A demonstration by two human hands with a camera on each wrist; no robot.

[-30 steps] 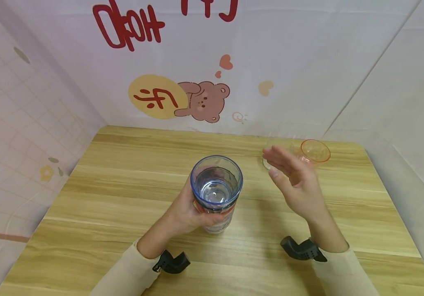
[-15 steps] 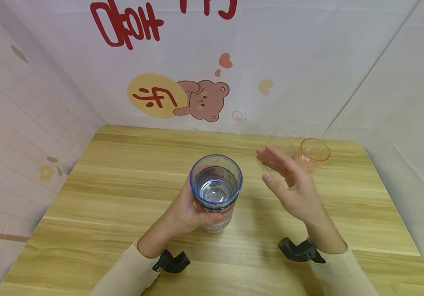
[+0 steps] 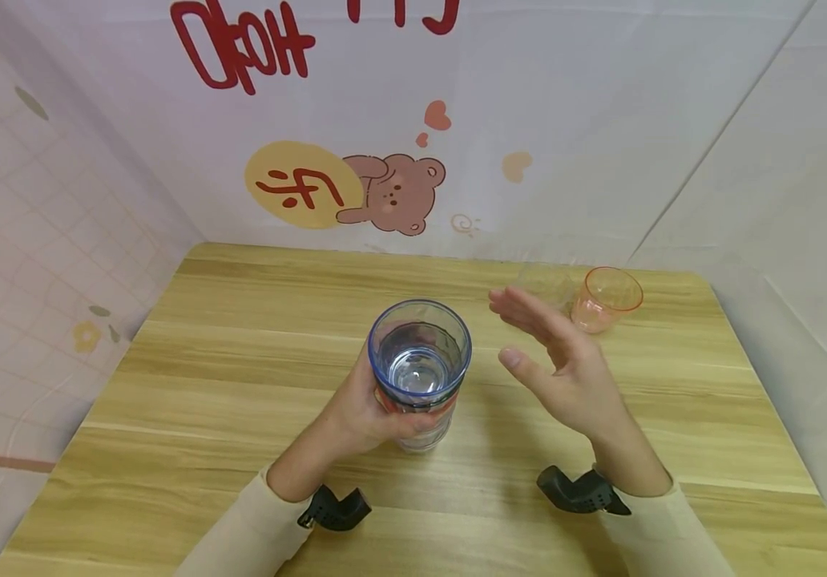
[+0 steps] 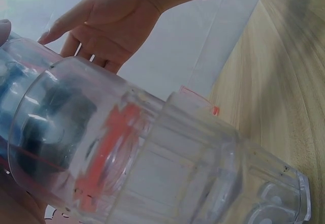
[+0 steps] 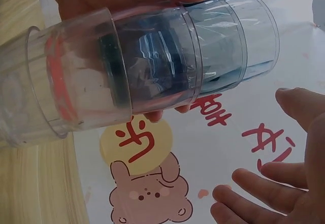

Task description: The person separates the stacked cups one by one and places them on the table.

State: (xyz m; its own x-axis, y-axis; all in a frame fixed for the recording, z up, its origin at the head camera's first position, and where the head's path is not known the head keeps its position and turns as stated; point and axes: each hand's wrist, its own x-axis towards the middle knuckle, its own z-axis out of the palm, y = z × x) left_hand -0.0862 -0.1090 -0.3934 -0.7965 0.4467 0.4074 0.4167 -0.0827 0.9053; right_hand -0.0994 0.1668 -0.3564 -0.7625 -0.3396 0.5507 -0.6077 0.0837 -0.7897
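A person's left hand (image 3: 363, 413) is wrapped round a stack of nested clear cups (image 3: 419, 361) over a wood-grain table (image 3: 240, 385); the thumb lies across the near side, and in the right wrist view fingertips show past the opposite side, so the grip is closed firmly about the stack's middle. The blue-rimmed cup at the top rises above the hand, its mouth facing up; red and dark bands show through the walls at and below the grip, and clear cups extend beneath it; whether the base touches the table I cannot tell. The right hand (image 3: 565, 369) holds nothing; its fingers are straight, its thumb spread away, its palm towards the stack but apart from it. Beyond that hand, near the table's back edge, stands an orange-rimmed cup (image 3: 604, 300); just beside it is a faint clear cup (image 3: 545, 280), partly hidden by the fingers.
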